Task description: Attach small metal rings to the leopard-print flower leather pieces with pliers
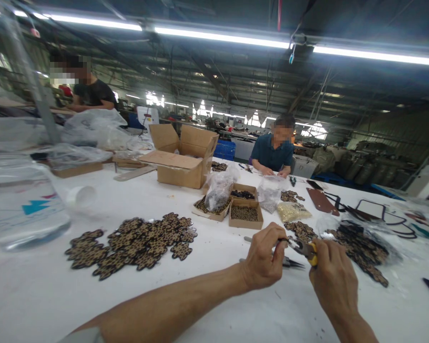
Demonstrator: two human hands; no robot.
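Note:
My right hand (334, 274) is closed round the yellow handles of a pair of pliers (311, 252), whose metal jaws point left. Close to the jaw tips, my left hand (266, 255) pinches a small dark piece, too small to make out. Under my left hand, a pointed metal tool (293, 263) lies on the white table. A pile of leopard-patterned, dark-edged patches (146, 240) spreads out left of my hands. More such patches (361, 250) lie by my right hand, partly under clear plastic.
Small cartons of brass-coloured studs (245, 214) and black parts (243, 194) stand ahead, near an open cardboard box (180, 176). A large clear plastic jar (21, 205) is at left. Across the table a person (273, 150) works; another person (93, 90) is far left.

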